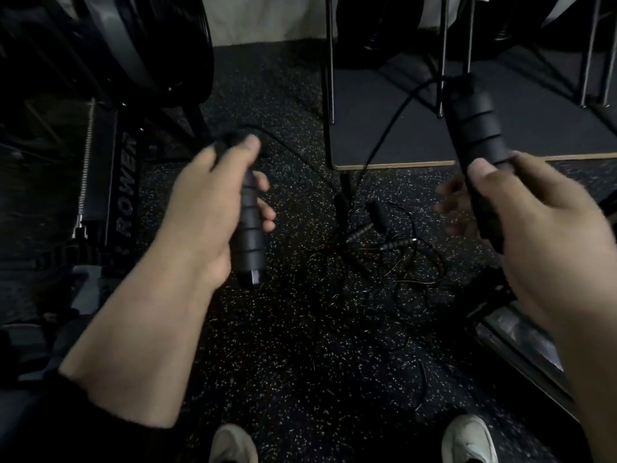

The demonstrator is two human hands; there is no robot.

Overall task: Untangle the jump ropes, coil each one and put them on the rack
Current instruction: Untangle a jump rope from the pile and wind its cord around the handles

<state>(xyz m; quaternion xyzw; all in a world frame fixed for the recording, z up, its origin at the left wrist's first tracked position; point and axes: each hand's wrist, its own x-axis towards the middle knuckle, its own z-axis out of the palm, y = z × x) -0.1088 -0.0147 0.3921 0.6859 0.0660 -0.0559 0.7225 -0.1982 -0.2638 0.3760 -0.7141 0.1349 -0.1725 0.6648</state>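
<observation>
Hands hold one ribbed black foam jump-rope handle each, left hand [213,198] curled round its handle [251,235], right hand [531,222] clasping the other handle [474,118], apparently drawing that rope clear of the tangled thin black cords [384,259] on the floor between and below them.

It's dim in here; most of the room sinks into near-black, and the dark floor [283,345] shows mainly by its pale flecks. The only bright patch is the wall [267,18] at the top, so the light perhaps comes from up there. Both forearms catch a soft, even glow without hard shadows. The left hand [207,208] smears at the fingertips, the right hand [521,222] blurs more. Uprights of the rack [330,78] bow near the edges, wide-lens fashion. The picture is grainy, the thin cords [394,262] barely readable.
</observation>
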